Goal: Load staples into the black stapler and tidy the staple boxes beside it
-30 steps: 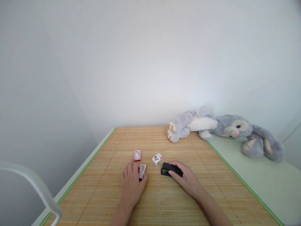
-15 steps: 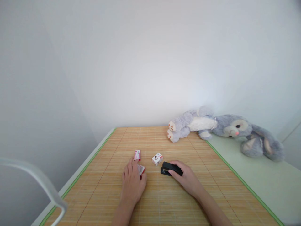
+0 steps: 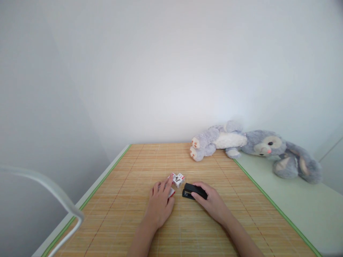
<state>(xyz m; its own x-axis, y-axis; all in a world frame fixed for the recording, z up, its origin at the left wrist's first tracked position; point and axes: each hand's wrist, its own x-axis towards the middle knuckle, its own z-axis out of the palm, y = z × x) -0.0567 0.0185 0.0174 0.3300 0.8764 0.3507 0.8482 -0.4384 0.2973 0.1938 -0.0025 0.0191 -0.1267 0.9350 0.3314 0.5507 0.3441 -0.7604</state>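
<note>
Plain white walls close in a table (image 3: 289, 200) covered by a bamboo mat (image 3: 128, 214) with green edging. Near the middle of the mat, the left hand (image 3: 160, 207) lies palm down with fingers spread, covering a small red-and-white box (image 3: 171, 193) whose corner peeks out at its right side; the index fingertip reaches a white box (image 3: 179, 180) just beyond. Just right of these, the right hand (image 3: 211, 202) lies over a black stapler (image 3: 190, 190), fingers curled along its top, the stapler flat on the mat. A grey plush rabbit (image 3: 257, 146) lies on its side along the table's far edge, toward the right corner.
</note>
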